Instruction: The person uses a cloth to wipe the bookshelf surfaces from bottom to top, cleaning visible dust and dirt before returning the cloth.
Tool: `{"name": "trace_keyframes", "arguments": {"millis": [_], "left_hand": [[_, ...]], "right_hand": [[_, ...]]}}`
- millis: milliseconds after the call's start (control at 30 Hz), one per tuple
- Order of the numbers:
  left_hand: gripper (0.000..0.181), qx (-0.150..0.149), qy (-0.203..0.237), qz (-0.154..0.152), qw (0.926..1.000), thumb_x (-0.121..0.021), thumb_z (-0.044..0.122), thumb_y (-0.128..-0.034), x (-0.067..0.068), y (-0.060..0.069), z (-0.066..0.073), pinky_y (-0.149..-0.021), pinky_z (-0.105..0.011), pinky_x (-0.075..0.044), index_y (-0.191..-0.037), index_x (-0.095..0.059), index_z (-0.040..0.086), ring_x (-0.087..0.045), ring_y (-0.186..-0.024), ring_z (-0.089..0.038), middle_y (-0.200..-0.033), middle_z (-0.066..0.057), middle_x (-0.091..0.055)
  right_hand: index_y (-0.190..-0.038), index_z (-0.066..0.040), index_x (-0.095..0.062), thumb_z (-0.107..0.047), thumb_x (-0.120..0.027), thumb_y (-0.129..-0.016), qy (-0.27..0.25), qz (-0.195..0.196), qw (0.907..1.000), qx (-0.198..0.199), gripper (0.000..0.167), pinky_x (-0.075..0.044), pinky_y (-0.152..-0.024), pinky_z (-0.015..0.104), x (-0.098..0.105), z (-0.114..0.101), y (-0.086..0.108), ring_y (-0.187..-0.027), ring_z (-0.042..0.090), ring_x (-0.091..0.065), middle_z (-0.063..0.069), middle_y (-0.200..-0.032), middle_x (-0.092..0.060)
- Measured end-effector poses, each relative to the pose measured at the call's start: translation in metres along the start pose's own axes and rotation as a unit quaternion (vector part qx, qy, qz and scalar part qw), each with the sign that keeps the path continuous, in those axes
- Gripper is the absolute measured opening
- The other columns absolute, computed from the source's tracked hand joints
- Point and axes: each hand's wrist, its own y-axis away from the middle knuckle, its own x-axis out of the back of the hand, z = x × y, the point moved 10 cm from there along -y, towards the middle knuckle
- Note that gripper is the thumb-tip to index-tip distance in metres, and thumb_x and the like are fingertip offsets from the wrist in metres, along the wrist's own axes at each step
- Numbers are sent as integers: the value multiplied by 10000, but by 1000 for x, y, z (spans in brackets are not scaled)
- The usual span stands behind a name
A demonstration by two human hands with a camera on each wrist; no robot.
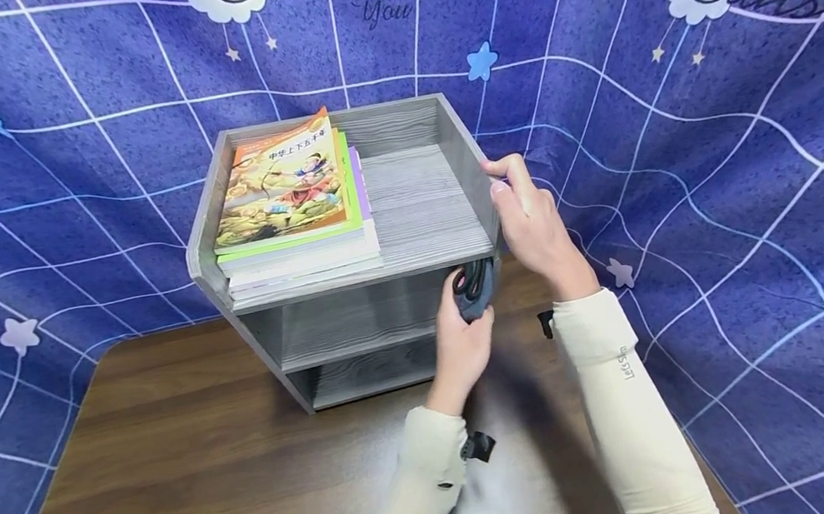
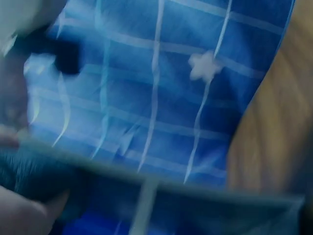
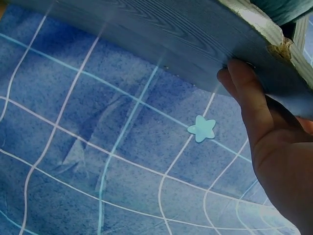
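Observation:
A small grey wood-grain shelf (image 1: 421,197) stands on the table. My left hand (image 1: 463,348) holds a folded blue-grey item (image 1: 478,300) with black looped edges at the front right of the shelf, just below the top board. Its exact kind is unclear; the left wrist view shows it blurred, as a dark teal fuzzy mass (image 2: 34,176) between the fingers. My right hand (image 1: 535,223) grips the edge of the shelf's right side panel (image 1: 468,163). In the right wrist view, fingers (image 3: 244,85) press against the panel's outer face.
A stack of books (image 1: 292,194) lies on the left of the top board. Lower compartments (image 1: 351,326) open toward me. The brown wooden table (image 1: 193,473) extends in front, and a blue patterned curtain (image 1: 135,60) surrounds it behind and at the sides.

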Motion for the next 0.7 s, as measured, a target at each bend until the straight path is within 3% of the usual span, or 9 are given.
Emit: {"name": "trace_keyframes", "arguments": {"millis": [100, 200, 300, 367, 467, 567, 633, 700], "left_hand": [[596, -130, -562, -610, 9965, -614, -19, -840, 16, 2, 13, -983, -406, -455, -1419, -529, 99, -593, -1146, -200, -1299, -98, -638], [558, -227, -1388, -922, 9858, -622, 35, -814, 39, 4, 36, -829, -395, -510, -1361, -581, 139, -625, -940, -182, -1140, -57, -696], [525, -439, -1951, -745, 9770, -637, 79, -775, 66, 7, 74, -697, -378, -504, -1298, -622, 128, -583, -775, -187, -968, -38, -701], [518, -747, -1945, -500, 9768, -632, 65, -753, 83, 8, 105, -669, -374, -491, -1269, -644, 97, -567, -749, -197, -941, -49, -697], [503, -1453, -1754, -11, 9737, -634, 28, -734, 103, 8, 152, -678, -395, -484, -1237, -651, 31, -576, -769, -229, -976, -102, -698], [501, -2122, -1861, 563, 9577, -661, 11, -733, 110, -3, 183, -724, -430, -496, -1234, -630, 23, -608, -829, -260, -1032, -129, -694], [531, -2464, -2224, 782, 9401, -693, 19, -765, 102, -18, 191, -821, -433, -512, -1287, -602, 38, -637, -956, -274, -1143, -131, -682], [567, -2748, -2819, 768, 9161, -694, -16, -778, 84, -35, 188, -980, -422, -473, -1330, -571, 25, -616, -1125, -315, -1263, -168, -640]], "right_hand": [[-1299, -137, -539, -326, -375, -1017, 8, -46, 10000, -31, 377, -435, -880, 529, 0, 1, 0, -945, 322, -564, 46, -1394, -609], [-1307, -145, -535, -329, -371, -1021, -10, -111, 9999, -89, 377, -434, -889, 533, -2, 2, 0, -962, 323, -572, 47, -1403, -602], [-1313, -142, -529, -324, -368, -1027, -39, -168, 9998, -102, 375, -433, -884, 529, -2, 2, 0, -943, 323, -562, 65, -1375, -621], [-1314, -142, -527, -322, -368, -1030, -67, -199, 9997, -92, 372, -433, -891, 524, -3, 1, -1, -946, 322, -566, 75, -1352, -635], [-1309, -141, -523, -323, -367, -1031, -85, -224, 9997, -53, 367, -436, -914, 519, -3, 0, -1, -1007, 319, -597, 59, -1382, -617], [-1312, -145, -522, -324, -367, -1031, -94, -227, 9997, -41, 367, -438, -922, 522, -2, -1, -1, -1033, 322, -610, 61, -1369, -626], [-1317, -146, -520, -320, -365, -1033, -102, -231, 9997, -42, 367, -438, -921, 522, -2, 0, 0, -1013, 320, -603, 50, -1383, -617], [-1322, -147, -518, -319, -363, -1037, -107, -234, 9997, -46, 368, -438, -914, 522, -2, 1, 1, -979, 320, -589, 49, -1384, -616]]}}
